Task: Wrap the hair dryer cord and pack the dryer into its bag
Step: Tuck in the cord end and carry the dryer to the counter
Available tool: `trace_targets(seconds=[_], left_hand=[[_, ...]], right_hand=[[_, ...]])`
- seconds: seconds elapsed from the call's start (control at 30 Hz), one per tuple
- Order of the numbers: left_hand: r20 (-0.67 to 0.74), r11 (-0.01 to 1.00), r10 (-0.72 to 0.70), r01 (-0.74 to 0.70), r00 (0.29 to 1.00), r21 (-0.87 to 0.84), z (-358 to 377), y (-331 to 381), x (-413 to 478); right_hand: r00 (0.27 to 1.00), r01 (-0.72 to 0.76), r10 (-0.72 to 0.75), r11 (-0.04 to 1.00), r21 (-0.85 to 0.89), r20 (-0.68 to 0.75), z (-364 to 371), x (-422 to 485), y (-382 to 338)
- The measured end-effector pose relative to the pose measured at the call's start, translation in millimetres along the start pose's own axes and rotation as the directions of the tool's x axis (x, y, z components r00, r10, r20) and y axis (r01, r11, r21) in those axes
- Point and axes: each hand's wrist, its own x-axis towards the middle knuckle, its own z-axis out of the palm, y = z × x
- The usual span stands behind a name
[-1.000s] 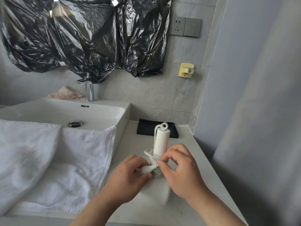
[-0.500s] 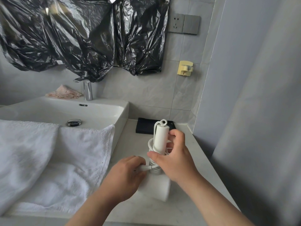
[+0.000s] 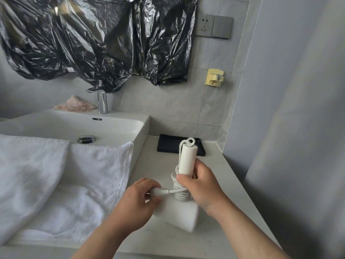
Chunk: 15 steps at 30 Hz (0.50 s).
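The hair dryer (image 3: 187,157) stands toward the tabletop's (image 3: 155,169) front edge. My right hand (image 3: 203,189) has its fingers curled round the handle above the coiled cord (image 3: 180,193), and my left hand (image 3: 138,202) pinches the plug (image 3: 158,191) in its fingers. If I release the plug untucked (nothing secures it), I judge the springy coils could loosen and slide off the handle.

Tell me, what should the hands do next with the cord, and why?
Probably tuck the plug under the cord: it is wound round the handle the right hand grips, and only a short end runs to the plug the left hand pinches.
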Motion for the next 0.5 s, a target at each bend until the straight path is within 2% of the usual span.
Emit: trace_targets(seconds=[0.1,0.17,0.27,0.4,0.5], left_hand=[[0.016,1.000,-0.006,0.006,1.000,-0.029,-1.0,-0.9,-2.2],[0.021,0.999,0.015,-0.014,1.000,-0.033,-0.4,-1.4,-4.1],[0.025,0.999,0.031,-0.030,0.999,-0.024,1.9,-4.2,-9.3],[-0.022,0.998,0.061,-0.061,0.998,-0.018,0.4,-9.0,-16.5],[-0.044,0.998,0.057,-0.057,0.997,0.009,0.4,-6.6,-16.2]], right_hand=[[0.999,-0.033,0.030,0.994,0.108,0.036,0.8,0.7,1.9],[0.998,-0.059,0.057,0.992,0.113,0.023,3.1,2.9,0.8],[0.995,-0.066,0.070,0.996,0.056,-0.074,6.6,6.6,0.3],[0.980,-0.020,0.002,0.996,-0.085,-0.199,3.1,7.3,1.4],[0.990,-0.034,0.021,0.995,-0.091,-0.143,-2.5,7.9,-0.5]])
